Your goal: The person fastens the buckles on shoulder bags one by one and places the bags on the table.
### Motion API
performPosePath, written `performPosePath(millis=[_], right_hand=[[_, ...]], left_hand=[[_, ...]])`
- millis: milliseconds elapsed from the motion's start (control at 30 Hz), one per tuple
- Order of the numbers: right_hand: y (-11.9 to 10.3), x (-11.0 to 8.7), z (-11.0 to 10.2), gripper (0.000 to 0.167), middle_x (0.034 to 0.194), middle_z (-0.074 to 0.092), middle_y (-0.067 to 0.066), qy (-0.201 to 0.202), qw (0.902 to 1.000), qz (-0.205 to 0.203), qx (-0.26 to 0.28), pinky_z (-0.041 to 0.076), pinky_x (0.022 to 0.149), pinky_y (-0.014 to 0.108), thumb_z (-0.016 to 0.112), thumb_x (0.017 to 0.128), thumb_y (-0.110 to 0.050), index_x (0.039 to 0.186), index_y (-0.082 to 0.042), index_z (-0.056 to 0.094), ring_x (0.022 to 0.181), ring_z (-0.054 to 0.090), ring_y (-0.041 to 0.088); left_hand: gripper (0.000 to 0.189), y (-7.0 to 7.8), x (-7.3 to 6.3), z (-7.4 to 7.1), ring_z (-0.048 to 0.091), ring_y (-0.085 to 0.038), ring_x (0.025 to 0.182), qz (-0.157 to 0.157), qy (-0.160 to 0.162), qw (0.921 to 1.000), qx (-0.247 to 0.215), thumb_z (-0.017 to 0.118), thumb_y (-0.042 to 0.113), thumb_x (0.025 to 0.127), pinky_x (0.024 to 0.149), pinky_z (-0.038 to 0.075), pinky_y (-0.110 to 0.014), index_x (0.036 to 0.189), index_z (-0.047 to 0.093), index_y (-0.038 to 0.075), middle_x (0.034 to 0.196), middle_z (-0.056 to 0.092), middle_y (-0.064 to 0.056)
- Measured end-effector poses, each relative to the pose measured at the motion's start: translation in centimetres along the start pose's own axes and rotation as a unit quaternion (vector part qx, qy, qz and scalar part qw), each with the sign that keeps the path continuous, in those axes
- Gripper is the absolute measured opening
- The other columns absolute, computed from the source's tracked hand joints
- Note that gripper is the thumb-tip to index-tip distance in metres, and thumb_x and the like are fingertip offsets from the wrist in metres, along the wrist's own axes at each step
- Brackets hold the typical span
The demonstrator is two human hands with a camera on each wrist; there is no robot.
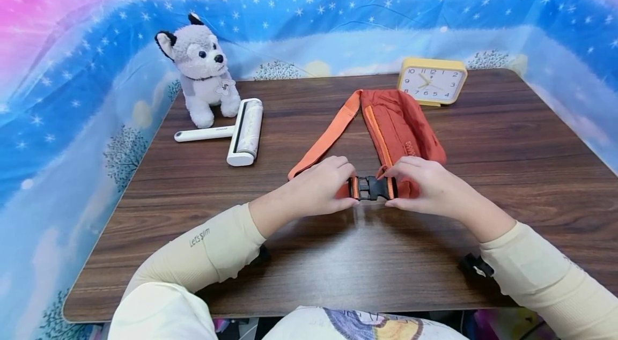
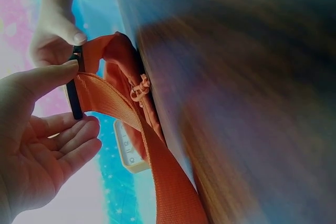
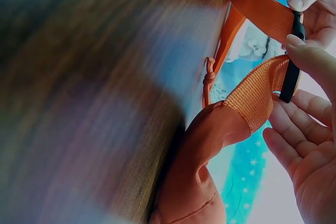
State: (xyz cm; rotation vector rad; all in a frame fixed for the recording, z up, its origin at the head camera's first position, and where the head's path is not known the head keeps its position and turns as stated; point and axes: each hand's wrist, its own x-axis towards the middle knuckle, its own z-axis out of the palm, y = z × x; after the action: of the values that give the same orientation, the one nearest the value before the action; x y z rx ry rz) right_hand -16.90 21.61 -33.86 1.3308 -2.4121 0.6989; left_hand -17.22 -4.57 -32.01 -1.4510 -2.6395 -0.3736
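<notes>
A rust-orange waist bag (image 1: 401, 128) lies on the table, its orange strap (image 1: 330, 135) looping to the left. Between both hands is the bag's black side-release buckle (image 1: 379, 188), held just above the tabletop. My left hand (image 1: 319, 188) pinches its left end between thumb and fingers, while my right hand (image 1: 429, 188) pinches the right end. The two halves meet in line; whether they are fully latched I cannot tell. In the right wrist view, orange webbing (image 3: 257, 95) runs from the buckle (image 3: 291, 80) to the bag. A knotted cord pull (image 2: 140, 88) hangs at the bag's zipper.
A grey-and-white plush husky (image 1: 205, 72) sits at the back left. Before it lies a white lint roller (image 1: 246, 133). The yellow-framed clock (image 1: 432, 81) stands behind the bag, near the back edge of the brown wooden table (image 1: 521, 157).
</notes>
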Motion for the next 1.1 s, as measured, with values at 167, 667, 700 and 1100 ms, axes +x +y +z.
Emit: performPosePath(millis=[167, 667, 700, 1100], right_hand=[[0.0, 0.08, -0.03, 0.041, 0.091, 0.06, -0.003, -0.002, 1.0, 0.001, 0.001, 0.05, 0.067, 0.03, 0.084, 0.068, -0.022, 0.1, -0.008, 0.063, 0.08, 0.059, 0.01], [0.1, 0.21, -0.21, 0.041, 0.093, 0.06, -0.003, -0.006, 1.0, 0.002, -0.003, 0.05, 0.067, 0.029, 0.084, 0.068, -0.023, 0.099, -0.008, 0.062, 0.079, 0.059, 0.009], [0.11, 0.2, -0.23, 0.041, 0.093, 0.06, -0.003, -0.007, 1.0, 0.002, -0.003, 0.05, 0.067, 0.029, 0.084, 0.068, -0.023, 0.099, -0.008, 0.062, 0.079, 0.059, 0.009], [0.12, 0.24, -0.11, 0.04, 0.095, 0.06, -0.002, -0.004, 0.9999, -0.008, 0.006, 0.05, 0.069, 0.029, 0.083, 0.07, -0.018, 0.102, -0.006, 0.062, 0.081, 0.06, 0.01]], left_hand=[[0.038, -0.03, 0.03, 0.05, 0.049, -0.016, 0.086, 0.0, 0.002, 1.0, 0.005, 0.07, 0.035, 0.084, 0.076, 0.041, -0.027, 0.103, 0.058, 0.004, 0.093, 0.053, -0.003], [0.041, 0.1, 0.1, -0.13, 0.05, -0.016, 0.09, -0.009, 0.0, 1.0, -0.003, 0.069, 0.036, 0.084, 0.079, 0.043, -0.027, 0.106, 0.058, 0.003, 0.097, 0.055, -0.005], [0.041, 0.1, 0.11, -0.14, 0.051, -0.016, 0.09, -0.009, 0.0, 1.0, -0.002, 0.069, 0.036, 0.084, 0.079, 0.043, -0.027, 0.106, 0.058, 0.003, 0.098, 0.055, -0.005], [0.04, -0.03, 0.14, -0.05, 0.048, -0.014, 0.081, -0.015, -0.001, 0.9999, -0.008, 0.067, 0.038, 0.086, 0.07, 0.041, -0.025, 0.104, 0.06, 0.003, 0.094, 0.054, -0.004]])
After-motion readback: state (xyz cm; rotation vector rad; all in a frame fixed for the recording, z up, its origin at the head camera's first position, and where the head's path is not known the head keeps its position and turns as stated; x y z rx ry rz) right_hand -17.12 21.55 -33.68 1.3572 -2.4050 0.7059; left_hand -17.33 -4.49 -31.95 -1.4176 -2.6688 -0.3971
